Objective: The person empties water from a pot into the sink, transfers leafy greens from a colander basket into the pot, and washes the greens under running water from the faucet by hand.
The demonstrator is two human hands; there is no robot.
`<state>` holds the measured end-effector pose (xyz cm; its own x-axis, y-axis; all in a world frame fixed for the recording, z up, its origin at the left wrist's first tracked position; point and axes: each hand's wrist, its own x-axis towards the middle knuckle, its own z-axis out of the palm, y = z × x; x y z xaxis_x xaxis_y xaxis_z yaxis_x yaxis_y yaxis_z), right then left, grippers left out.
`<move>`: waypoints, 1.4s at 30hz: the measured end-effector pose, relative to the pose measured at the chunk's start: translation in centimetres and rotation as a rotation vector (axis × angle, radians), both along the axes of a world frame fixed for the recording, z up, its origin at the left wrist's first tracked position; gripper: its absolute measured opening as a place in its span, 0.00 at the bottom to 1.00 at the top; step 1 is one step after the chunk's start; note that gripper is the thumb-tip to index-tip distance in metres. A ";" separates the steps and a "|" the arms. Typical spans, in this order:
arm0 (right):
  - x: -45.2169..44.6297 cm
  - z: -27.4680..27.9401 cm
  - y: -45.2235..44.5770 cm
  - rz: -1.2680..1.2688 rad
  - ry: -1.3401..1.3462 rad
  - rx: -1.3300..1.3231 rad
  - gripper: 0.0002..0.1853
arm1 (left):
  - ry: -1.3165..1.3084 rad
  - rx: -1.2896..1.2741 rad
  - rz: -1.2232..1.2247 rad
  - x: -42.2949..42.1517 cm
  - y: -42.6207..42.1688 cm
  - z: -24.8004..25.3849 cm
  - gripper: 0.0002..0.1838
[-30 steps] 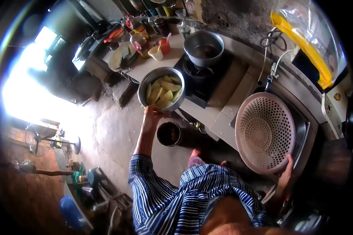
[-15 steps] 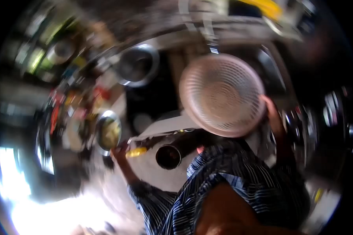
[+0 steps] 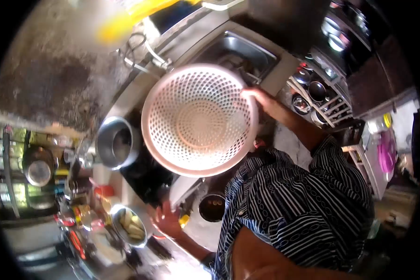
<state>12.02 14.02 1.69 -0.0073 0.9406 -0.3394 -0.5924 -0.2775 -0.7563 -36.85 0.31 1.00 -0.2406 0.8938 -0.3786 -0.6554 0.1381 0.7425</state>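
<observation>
My right hand (image 3: 257, 96) grips the rim of a large pale pink plastic colander (image 3: 200, 123), thumb over the edge. The colander is tilted so its inside faces me, and no food shows in it. My left hand (image 3: 168, 219) is empty, its fingers spread and slightly blurred. It is nearest to a metal bowl (image 3: 144, 232) of pale yellowish cut pieces (image 3: 131, 225), with a gap between them. Behind the left hand lies a black stove top (image 3: 147, 179), partly covered by the colander. A deep metal pot (image 3: 112, 140) stands at the stove's far left.
A steel sink (image 3: 261, 53) is set in the counter beyond the colander. A dish rack (image 3: 329, 109) with pans stands at the right. A dark round container (image 3: 212, 207) is below the counter edge. Jars and bottles (image 3: 81, 214) crowd the left side.
My left hand has come away from the metal bowl, and its fingers are now spread. My view has turned toward the sink side, with the colander still in my right hand.
</observation>
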 end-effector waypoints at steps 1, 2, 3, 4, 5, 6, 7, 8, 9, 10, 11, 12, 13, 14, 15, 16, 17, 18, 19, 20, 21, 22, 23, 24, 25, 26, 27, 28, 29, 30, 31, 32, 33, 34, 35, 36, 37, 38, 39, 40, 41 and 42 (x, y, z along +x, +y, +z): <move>0.2 0.3 -0.3 0.000 -0.111 0.067 0.15 | -0.008 0.010 -0.140 3.4 1.2 1.4 0.38; 0.1 -0.1 -0.3 -0.059 -0.189 0.055 0.14 | -0.013 0.018 -0.269 6.4 2.1 2.4 0.38; -0.1 0.4 -0.6 -0.062 -0.198 0.059 0.14 | -0.047 0.068 -0.383 9.3 2.9 3.8 0.37; -0.5 0.9 -0.9 -0.057 -0.203 0.062 0.14 | -0.079 0.116 -0.489 11.5 3.6 4.6 0.36; -1.0 1.4 -1.4 -0.062 -0.199 0.057 0.14 | -0.021 0.133 -0.542 13.0 3.9 4.4 0.35; -1.1 2.1 -2.0 -0.048 -0.336 0.059 0.15 | 0.030 0.153 -0.601 14.1 4.4 4.0 0.36; -0.9 3.4 -2.6 -0.041 -0.480 0.057 0.16 | 0.177 0.200 -0.703 14.9 5.2 3.0 0.36; -1.5 4.8 -3.2 -0.074 -0.506 0.084 0.20 | -0.124 0.201 -0.708 15.6 5.9 2.5 0.37; -1.1 4.8 -3.7 -0.088 -0.554 0.100 0.21 | -0.421 0.174 -0.709 16.3 6.6 2.0 0.40; -0.8 4.9 -4.1 -0.102 -0.602 0.113 0.22 | -0.220 -0.071 -0.610 17.7 7.1 3.5 0.41; -0.4 5.3 -4.4 -0.131 -0.613 0.099 0.22 | -0.132 0.000 -0.635 17.9 7.4 2.3 0.40; -0.1 6.0 -4.8 -0.131 -0.580 0.107 0.22 | -0.046 0.073 -0.657 18.1 7.6 1.5 0.40; 0.3 6.5 -5.2 -0.127 -0.545 0.118 0.22 | -0.058 0.070 -0.681 18.1 7.6 1.0 0.40; 0.9 6.7 -5.8 -0.151 -0.483 0.201 0.22 | -0.081 0.119 -0.663 18.1 7.7 0.8 0.39; 1.5 7.0 -6.4 -0.168 -0.417 0.284 0.23 | -0.098 0.175 -0.644 18.3 7.8 0.8 0.38; 2.5 8.0 -6.6 -0.171 -0.087 0.097 0.24 | -0.097 0.183 -0.663 18.3 7.7 0.9 0.38; 3.3 8.4 -6.9 -0.185 0.004 0.234 0.27 | -0.039 0.189 -0.619 17.9 7.5 1.3 0.36; 4.1 8.6 -7.0 -0.221 0.126 0.276 0.28 | 0.018 0.197 -0.577 17.3 7.3 1.4 0.34; 4.7 9.3 -7.2 -0.254 0.164 0.290 0.28 | 0.021 0.212 -0.572 16.3 7.3 0.9 0.34; 5.4 9.9 -7.4 -0.287 0.205 0.307 0.29 | 0.026 0.228 -0.568 15.3 7.4 0.3 0.35; 6.9 9.8 -7.9 -0.304 0.204 0.322 0.29 | 0.543 0.549 -0.566 15.5 7.0 0.4 0.25; 8.2 9.4 -7.8 -0.273 0.279 0.381 0.30 | 0.537 0.538 -0.547 15.8 6.7 0.1 0.26; 9.3 9.1 -7.6 -0.241 0.352 0.445 0.30 | 0.531 0.528 -0.528 16.1 6.4 -0.1 0.27; 10.2 9.0 -7.6 -0.262 0.337 0.474 0.30 | 0.524 0.517 -0.509 16.5 6.0 -0.4 0.29; 11.1 9.2 -7.8 -0.254 0.351 0.488 0.31 | 0.542 0.515 -0.505 17.5 6.1 -0.6 0.28; 12.3 9.2 -8.0 -0.246 0.362 0.503 0.32 | 0.527 0.483 -0.532 18.6 6.2 -1.0 0.28; 14.0 9.1 -8.1 -0.319 0.411 0.423 0.32 | 0.528 0.450 -0.567 19.7 6.1 -1.4 0.28; 15.5 10.1 -9.0 -0.331 0.397 0.456 0.32 | 0.534 0.427 -0.602 20.5 5.6 -1.7 0.27; 16.9 11.0 -9.5 -0.424 0.350 0.459 0.32 | 0.542 0.401 -0.646 21.3 5.3 -2.3 0.27; 18.4 11.2 -9.9 -0.514 0.311 0.457 0.31 | 0.552 0.382 -0.687 22.3 5.2 -2.5 0.27; 21.8 10.5 -9.8 -0.425 0.318 0.561 0.30 | 0.563 0.367 -0.719 23.4 5.0 -2.8 0.26; 25.2 9.9 -10.0 -0.433 0.318 0.574 0.30 | 0.572 0.364 -0.740 24.4 5.1 -3.2 0.26; 27.7 10.5 -10.4 -0.540 0.268 0.531 0.30 | 0.574 0.323 -0.741 25.8 4.7 -3.8 0.26; 30.5 11.1 -10.7 -0.644 0.214 0.481 0.30 | 0.564 0.302 -0.728 27.3 4.9 -4.3 0.26; 33.7 11.8 -10.8 -0.647 0.220 0.474 0.30 | 0.562 0.275 -0.712 28.8 4.7 -4.5 0.26; 36.7 12.0 -10.7 -0.733 0.169 0.439 0.30 | 0.559 0.252 -0.700 29.9 4.7 -5.0 0.25; 39.6 12.2 -10.4 -0.815 0.117 0.402 0.30 | 0.557 0.233 -0.689 31.1 4.7 -5.3 0.25; 42.2 12.6 -10.2 -0.816 0.120 0.399 0.30 | 0.556 0.218 -0.675 32.3 4.8 -5.8 0.25; 44.6 13.1 -9.8 -0.876 0.073 0.331 0.31 | 0.558 0.201 -0.663 33.4 4.8 -6.0 0.25; 47.2 13.2 -9.3 -0.930 0.025 0.257 0.32 | 0.563 0.192 -0.640 34.3 4.8 -6.3 0.25; 50.5 12.4 -8.4 -0.917 0.030 0.246 0.32 | 0.571 0.180 -0.615 35.0 4.7 -6.6 0.25; 54.3 11.1 -7.6 -0.923 0.029 0.243 0.32 | 0.580 0.176 -0.591 35.7 4.7 -6.8 0.25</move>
<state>66.27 6.45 12.78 0.7675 0.6245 -0.1449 -0.5184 0.4716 -0.7134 -1.11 5.03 -5.83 0.1716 0.9681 -0.1827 -0.0204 0.1889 0.9818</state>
